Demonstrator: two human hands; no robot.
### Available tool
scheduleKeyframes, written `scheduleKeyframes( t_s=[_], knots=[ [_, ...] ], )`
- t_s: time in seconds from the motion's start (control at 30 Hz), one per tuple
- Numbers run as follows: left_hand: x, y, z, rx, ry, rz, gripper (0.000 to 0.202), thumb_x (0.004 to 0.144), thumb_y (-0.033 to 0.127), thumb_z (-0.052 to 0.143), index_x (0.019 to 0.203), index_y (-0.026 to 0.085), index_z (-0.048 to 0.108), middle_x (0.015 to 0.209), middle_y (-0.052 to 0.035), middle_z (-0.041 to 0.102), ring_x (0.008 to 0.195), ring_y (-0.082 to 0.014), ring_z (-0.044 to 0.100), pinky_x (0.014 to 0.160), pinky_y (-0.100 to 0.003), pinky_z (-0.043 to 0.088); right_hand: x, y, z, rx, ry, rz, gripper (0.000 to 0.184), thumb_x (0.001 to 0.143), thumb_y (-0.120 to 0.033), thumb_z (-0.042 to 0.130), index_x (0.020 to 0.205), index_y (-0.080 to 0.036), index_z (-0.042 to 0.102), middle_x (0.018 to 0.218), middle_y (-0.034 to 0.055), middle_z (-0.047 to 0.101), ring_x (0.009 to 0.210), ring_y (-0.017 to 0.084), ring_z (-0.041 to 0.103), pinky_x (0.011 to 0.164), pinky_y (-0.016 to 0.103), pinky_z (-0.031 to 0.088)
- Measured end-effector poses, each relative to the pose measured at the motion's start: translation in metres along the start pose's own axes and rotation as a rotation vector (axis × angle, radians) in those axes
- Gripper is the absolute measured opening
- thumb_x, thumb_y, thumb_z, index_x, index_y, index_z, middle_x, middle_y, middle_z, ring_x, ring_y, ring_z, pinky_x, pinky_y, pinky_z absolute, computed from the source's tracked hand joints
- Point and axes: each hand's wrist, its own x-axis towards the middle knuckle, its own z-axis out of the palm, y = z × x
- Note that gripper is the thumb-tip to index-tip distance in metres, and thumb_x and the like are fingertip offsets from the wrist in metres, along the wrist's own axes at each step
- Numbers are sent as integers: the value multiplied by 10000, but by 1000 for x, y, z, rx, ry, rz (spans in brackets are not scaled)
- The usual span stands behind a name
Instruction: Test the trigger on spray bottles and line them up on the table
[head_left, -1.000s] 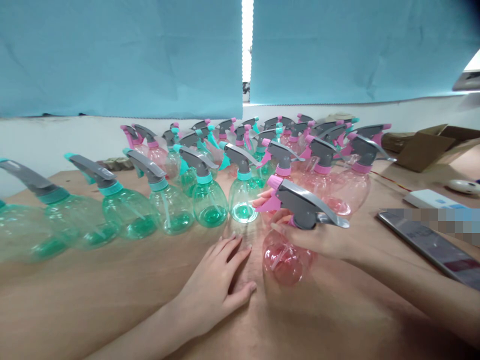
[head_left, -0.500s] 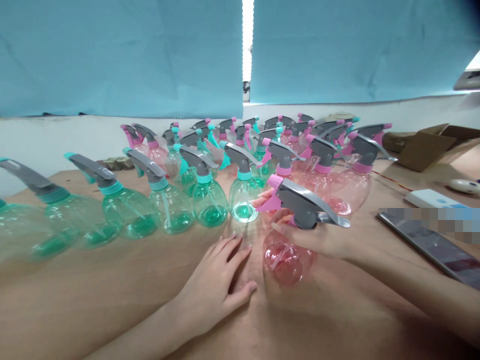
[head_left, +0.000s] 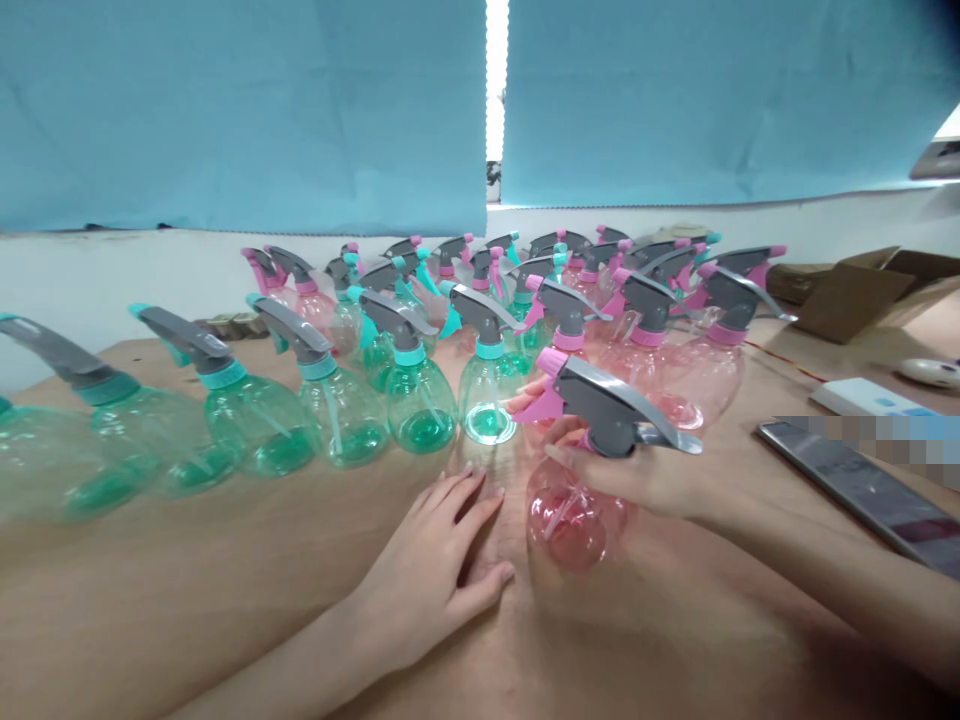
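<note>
My right hand (head_left: 622,475) is wrapped round the neck of a pink spray bottle (head_left: 574,525), just under its grey and pink trigger head. That bottle stands upright near the front of the table, and part of its neck is hidden by my fingers. My left hand (head_left: 439,565) lies flat on the wood with its fingers spread, holding nothing. Just beyond its fingertips, a green spray bottle (head_left: 421,415) stands in a row with several others like it. Behind my right hand is another pink spray bottle (head_left: 712,375).
More pink and green spray bottles crowd the back of the wooden table (head_left: 225,590). On the right lie a phone (head_left: 847,490), a white box-like object (head_left: 870,397), a white mouse-shaped object (head_left: 930,373) and an open cardboard box (head_left: 851,300). Blue blinds (head_left: 240,110) hang behind.
</note>
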Motion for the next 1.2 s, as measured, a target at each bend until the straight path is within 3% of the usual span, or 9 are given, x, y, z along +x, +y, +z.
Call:
scheduleKeyframes(
  t_s=[0.17,0.4,0.6,0.7,0.8,0.97,1.07,1.2],
  knots=[
    [0,-1,0,5,-3,2,566,910,450,555,1389,166,456,1467,-145,405,1351,-326,342,1071,-536,322,-2,1,3,-7,70,24,50,681,-187,523,689,-232,541,641,-23,597,597,136,587,533,252,489],
    [0,0,1,10,-2,11,567,908,451,555,1388,164,457,1468,-146,402,1348,-325,346,1068,-535,326,-3,4,2,-15,36,79,29,685,-227,523,665,-232,543,620,-13,572,613,151,575,529,265,480],
    [0,0,0,11,-22,2,567,917,451,539,1387,144,465,1469,-160,396,1351,-334,339,1071,-547,317,-3,-3,0,-56,58,101,109,639,-220,501,731,-229,560,635,-12,551,568,139,535,518,269,467],
    [1,1,0,7,-19,-2,569,915,454,541,1389,149,463,1468,-157,399,1348,-334,345,1071,-549,315,-2,-11,-2,-35,25,109,33,626,-248,468,627,-228,494,539,-35,436,494,117,430,452,256,395],
    [1,1,-1,5,-12,-3,563,908,450,554,1381,156,473,1467,-150,403,1345,-333,349,1070,-540,323,-1,-18,-4,-16,-38,162,157,627,-280,443,518,-227,343,481,-53,312,457,93,319,402,236,291],
    [1,2,-2,2,-9,-4,549,908,436,556,1372,153,483,1467,-150,403,1344,-333,350,1069,-533,327,-4,-20,-4,43,-32,179,286,637,-288,455,490,-228,219,451,-67,260,422,70,252,369,224,195],
    [1,2,-3,4,-13,-4,549,906,434,557,1371,153,480,1463,-153,408,1343,-333,351,1066,-537,325,-5,-14,-3,67,-5,135,229,648,-251,471,489,-224,307,462,-64,320,423,76,298,380,226,268],
    [1,2,-3,-6,-4,-7,552,906,438,559,1374,159,475,1464,-152,408,1342,-339,352,1064,-535,327,-5,-5,0,39,136,34,30,646,-227,508,648,-240,534,568,-32,508,567,147,530,511,272,451]
  ],
)
